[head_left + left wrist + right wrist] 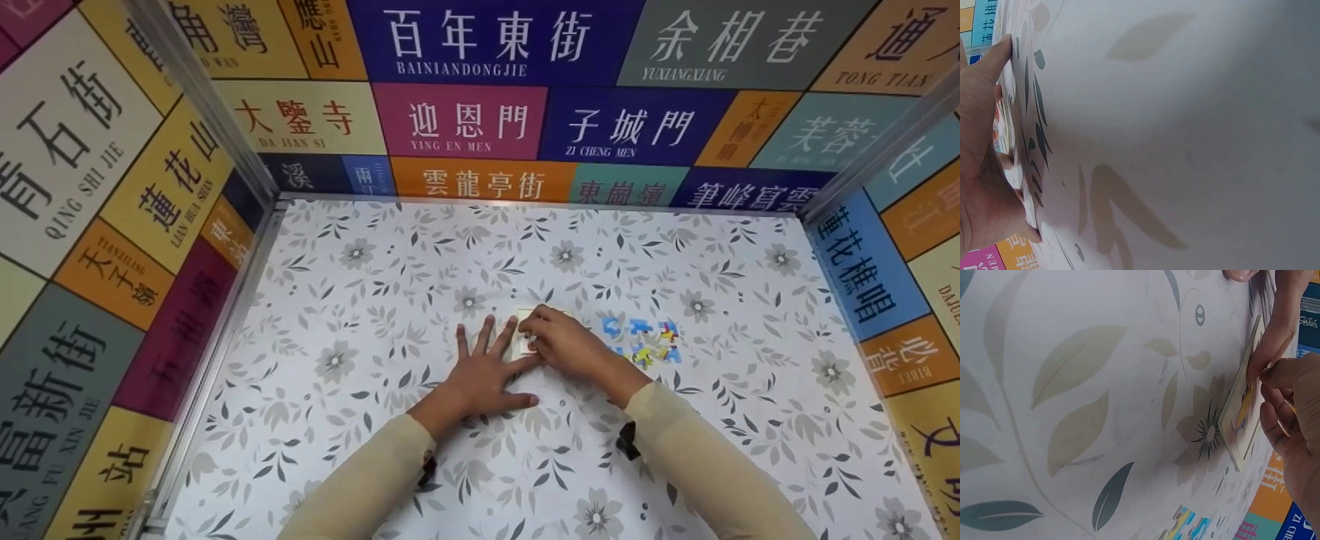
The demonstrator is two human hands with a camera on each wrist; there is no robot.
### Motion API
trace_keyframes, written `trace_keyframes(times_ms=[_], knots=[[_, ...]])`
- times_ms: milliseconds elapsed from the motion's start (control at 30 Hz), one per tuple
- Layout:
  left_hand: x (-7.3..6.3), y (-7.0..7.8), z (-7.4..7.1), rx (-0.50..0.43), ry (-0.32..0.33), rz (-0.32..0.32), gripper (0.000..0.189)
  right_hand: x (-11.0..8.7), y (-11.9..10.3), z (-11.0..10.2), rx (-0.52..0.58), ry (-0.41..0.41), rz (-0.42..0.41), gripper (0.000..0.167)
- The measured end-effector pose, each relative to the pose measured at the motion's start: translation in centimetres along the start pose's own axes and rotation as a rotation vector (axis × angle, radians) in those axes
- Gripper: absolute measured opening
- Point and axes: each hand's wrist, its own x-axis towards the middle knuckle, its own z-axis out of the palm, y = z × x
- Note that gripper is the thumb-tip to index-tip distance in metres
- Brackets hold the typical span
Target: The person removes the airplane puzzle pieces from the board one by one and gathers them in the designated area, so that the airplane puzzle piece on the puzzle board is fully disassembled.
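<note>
A small, thin, pale-rimmed jigsaw board [1233, 445] lies on the table between the hands, mostly covered in the head view. My left hand [480, 381] rests on the tabletop with its fingers spread; one finger reaches over the board's near side. My right hand [576, 349] curls over the board. Its thumb and fingertips pinch at a puzzle piece on the surface, largely hidden by the fingers. Yellow shows beside the fingertips in the right wrist view. Several loose blue and yellow jigsaw pieces [645, 354] lie in rough rows right of the right hand.
A white tabletop [420, 255] with a grey leaf and flower pattern spreads around the hands. Upright panels [465, 120] with coloured street-name signs stand along the back, left and right edges. Metal strips [217, 315] run where panels meet the table.
</note>
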Motion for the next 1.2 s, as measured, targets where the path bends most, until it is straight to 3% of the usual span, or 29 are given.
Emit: trace_keyframes(times_ms=[433, 900, 1200], knots=[[0.0, 0.1, 0.0, -0.015, 0.009, 0.005, 0.079, -1.5, 1.7, -1.4, 0.124, 0.095, 0.008, 0.029], [-0.1, 0.1, 0.0, -0.038, 0.002, -0.001, 0.079, -5.6, 3.1, -2.9, 0.045, 0.106, -0.01, 0.029], [-0.1, 0.1, -0.1, -0.044, 0.005, 0.007, 0.079, -7.9, 3.8, -3.2, -0.005, 0.1, 0.034, 0.03]])
